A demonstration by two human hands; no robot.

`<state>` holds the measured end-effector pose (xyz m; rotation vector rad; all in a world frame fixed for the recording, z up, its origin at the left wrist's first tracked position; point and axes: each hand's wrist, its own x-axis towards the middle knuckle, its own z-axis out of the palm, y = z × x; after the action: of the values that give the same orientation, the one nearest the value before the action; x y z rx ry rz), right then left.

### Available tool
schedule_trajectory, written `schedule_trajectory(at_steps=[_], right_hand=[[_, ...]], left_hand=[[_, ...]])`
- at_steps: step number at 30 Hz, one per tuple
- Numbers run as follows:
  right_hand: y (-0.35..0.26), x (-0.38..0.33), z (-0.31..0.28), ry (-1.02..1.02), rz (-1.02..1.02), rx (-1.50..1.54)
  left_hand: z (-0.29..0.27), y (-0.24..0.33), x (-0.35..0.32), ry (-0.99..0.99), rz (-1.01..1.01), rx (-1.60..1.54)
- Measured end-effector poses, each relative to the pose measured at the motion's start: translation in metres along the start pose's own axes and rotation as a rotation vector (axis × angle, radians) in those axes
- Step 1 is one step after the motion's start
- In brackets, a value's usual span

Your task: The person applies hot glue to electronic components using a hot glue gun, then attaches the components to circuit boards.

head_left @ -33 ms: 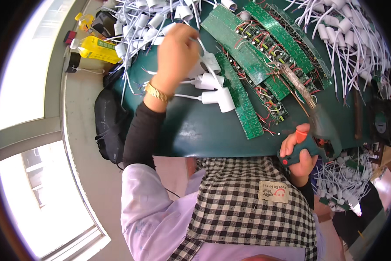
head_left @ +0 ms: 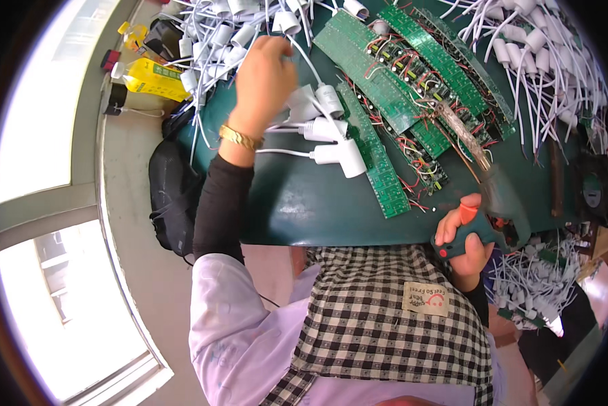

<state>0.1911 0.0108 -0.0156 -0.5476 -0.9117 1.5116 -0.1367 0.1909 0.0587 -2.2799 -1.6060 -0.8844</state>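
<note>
My left hand (head_left: 267, 78), with a gold band at its wrist, is raised over the table beside a pile of white lamp holders (head_left: 229, 40) with wires. Its fingers are curled in, and whatever they may hold is hidden. Just right of it lie several separate white lamp holders (head_left: 350, 157) with white cables. My right hand (head_left: 463, 237) is wrapped round the dark green handle of a soldering gun (head_left: 507, 193), one finger on the orange trigger. The gun's long tip points up and left over green circuit boards (head_left: 365, 74) strewn with red and white wires.
More wired white lamp holders (head_left: 537, 47) heap up at the far right. A yellow bottle (head_left: 152, 78) and a black bag (head_left: 172, 196) are on the left by the window. A further heap of white wired parts (head_left: 534, 277) lies below the dark green table (head_left: 304, 216) at right.
My left hand has shifted slightly left and nearer to me, uncovering more of the lamp holders beside it. My right hand and the soldering gun have stayed in place.
</note>
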Motion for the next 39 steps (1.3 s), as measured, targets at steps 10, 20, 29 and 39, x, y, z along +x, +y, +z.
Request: schedule_trajectory(at_steps=[10, 20, 29, 39], right_hand=[[0.0, 0.001, -0.001, -0.028, -0.054, -0.07], [-0.001, -0.002, -0.005, 0.002, 0.019, -0.058], [-0.003, 0.001, 0.0, -0.023, -0.013, -0.033], [0.001, -0.007, -0.006, 0.016, -0.014, -0.172]], left_hand=[[0.018, -0.062, 0.009, -0.176, -0.067, 0.487], [-0.078, 0.003, 0.005, 0.336, 0.438, 0.213], [-0.112, 0.037, -0.044, 0.513, 0.082, 0.481], [-0.072, 0.146, -0.109, 0.007, -0.005, -0.282]])
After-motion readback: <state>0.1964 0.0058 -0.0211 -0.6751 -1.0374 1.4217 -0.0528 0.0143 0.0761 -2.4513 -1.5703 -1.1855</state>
